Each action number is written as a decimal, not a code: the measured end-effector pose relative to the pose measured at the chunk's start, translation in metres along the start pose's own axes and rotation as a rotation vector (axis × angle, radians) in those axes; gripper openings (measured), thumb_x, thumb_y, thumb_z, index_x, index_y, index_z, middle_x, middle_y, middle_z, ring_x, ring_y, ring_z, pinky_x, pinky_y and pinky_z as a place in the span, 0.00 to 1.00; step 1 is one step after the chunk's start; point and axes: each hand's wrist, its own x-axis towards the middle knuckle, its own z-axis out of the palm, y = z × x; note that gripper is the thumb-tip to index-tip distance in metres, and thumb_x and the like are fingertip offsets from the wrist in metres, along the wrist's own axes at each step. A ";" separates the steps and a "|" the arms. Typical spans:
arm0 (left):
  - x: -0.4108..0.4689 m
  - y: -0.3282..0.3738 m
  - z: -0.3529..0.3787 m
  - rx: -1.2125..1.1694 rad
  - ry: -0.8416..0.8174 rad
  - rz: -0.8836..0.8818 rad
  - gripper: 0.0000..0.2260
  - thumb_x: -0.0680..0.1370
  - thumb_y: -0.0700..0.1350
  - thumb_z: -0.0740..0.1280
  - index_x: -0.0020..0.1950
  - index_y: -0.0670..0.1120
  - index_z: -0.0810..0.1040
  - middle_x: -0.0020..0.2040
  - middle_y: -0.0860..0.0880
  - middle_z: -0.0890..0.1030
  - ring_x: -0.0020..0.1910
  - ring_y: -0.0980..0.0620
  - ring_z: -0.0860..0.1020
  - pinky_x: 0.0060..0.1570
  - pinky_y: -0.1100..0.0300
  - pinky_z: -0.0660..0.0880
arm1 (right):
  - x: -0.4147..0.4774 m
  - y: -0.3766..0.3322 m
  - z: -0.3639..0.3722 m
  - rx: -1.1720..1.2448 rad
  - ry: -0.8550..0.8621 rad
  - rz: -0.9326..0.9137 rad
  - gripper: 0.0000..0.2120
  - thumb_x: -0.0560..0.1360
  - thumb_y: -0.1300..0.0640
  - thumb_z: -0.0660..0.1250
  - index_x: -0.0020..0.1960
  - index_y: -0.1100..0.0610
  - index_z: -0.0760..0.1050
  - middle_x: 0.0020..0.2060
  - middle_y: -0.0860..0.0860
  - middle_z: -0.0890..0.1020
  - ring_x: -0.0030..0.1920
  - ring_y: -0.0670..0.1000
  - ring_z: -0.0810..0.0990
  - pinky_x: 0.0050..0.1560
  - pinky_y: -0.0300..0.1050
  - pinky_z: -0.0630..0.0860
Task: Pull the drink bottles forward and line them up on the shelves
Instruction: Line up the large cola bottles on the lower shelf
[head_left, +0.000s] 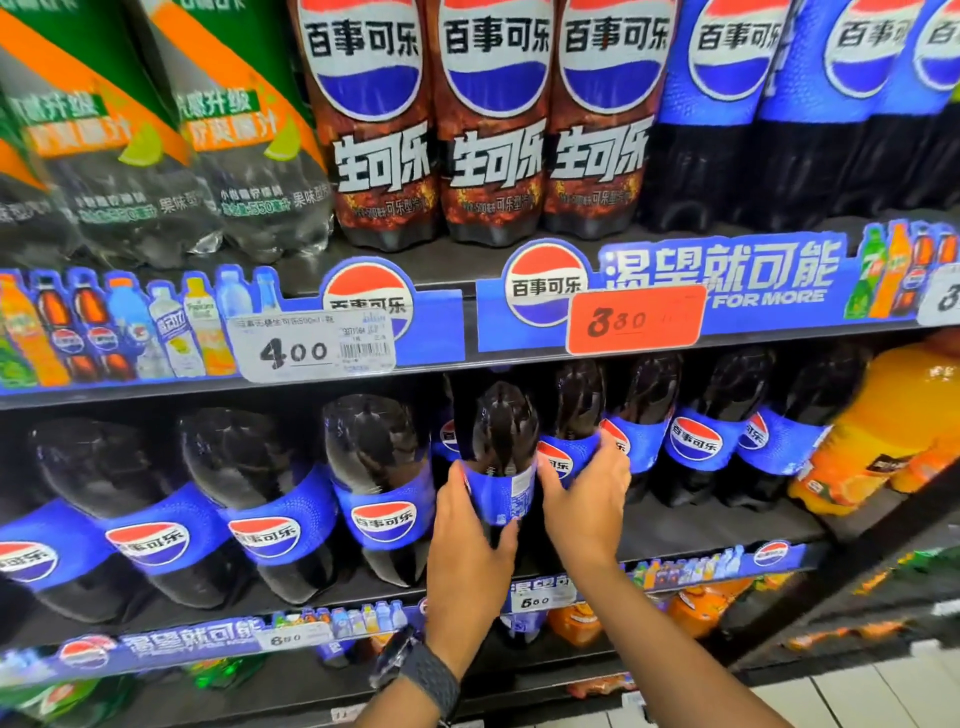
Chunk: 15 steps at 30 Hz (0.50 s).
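On the middle shelf (717, 535) stands a row of large dark cola bottles with blue labels. My left hand (467, 540) grips one cola bottle (501, 447) by its label band, near the shelf's front. My right hand (587, 499) curls round the neighbouring cola bottle (576, 405) just to its right, which sits a little further back. To the left stand three more cola bottles (379, 483) close to the front edge. Further right, other cola bottles (696, 431) stand deeper in the shelf.
Orange soda bottles (883, 431) fill the right end of the middle shelf. The upper shelf holds smaller cola bottles (491, 119) and green-labelled bottles (156, 130). Price tags (311, 348) hang on the shelf strips. A lower shelf (311, 639) holds more bottles. A watch is on my left wrist.
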 end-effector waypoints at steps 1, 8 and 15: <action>0.001 -0.001 -0.001 0.004 -0.009 0.008 0.35 0.70 0.45 0.73 0.72 0.57 0.58 0.62 0.60 0.69 0.64 0.60 0.69 0.61 0.62 0.71 | 0.000 0.003 -0.001 -0.011 -0.013 -0.024 0.33 0.70 0.45 0.72 0.69 0.54 0.62 0.62 0.51 0.72 0.65 0.52 0.68 0.62 0.53 0.71; 0.009 -0.013 -0.001 -0.096 -0.075 -0.039 0.41 0.72 0.38 0.71 0.77 0.56 0.51 0.73 0.59 0.65 0.70 0.62 0.64 0.68 0.63 0.64 | 0.011 0.031 -0.028 -0.013 -0.250 -0.096 0.39 0.70 0.37 0.68 0.73 0.52 0.60 0.68 0.45 0.70 0.66 0.45 0.70 0.63 0.46 0.71; 0.009 -0.021 -0.002 -0.091 -0.100 -0.011 0.43 0.73 0.39 0.72 0.77 0.58 0.48 0.76 0.58 0.59 0.74 0.61 0.58 0.72 0.60 0.60 | 0.016 0.041 -0.046 0.102 -0.372 -0.055 0.37 0.69 0.41 0.71 0.72 0.54 0.61 0.64 0.46 0.76 0.64 0.44 0.74 0.63 0.48 0.73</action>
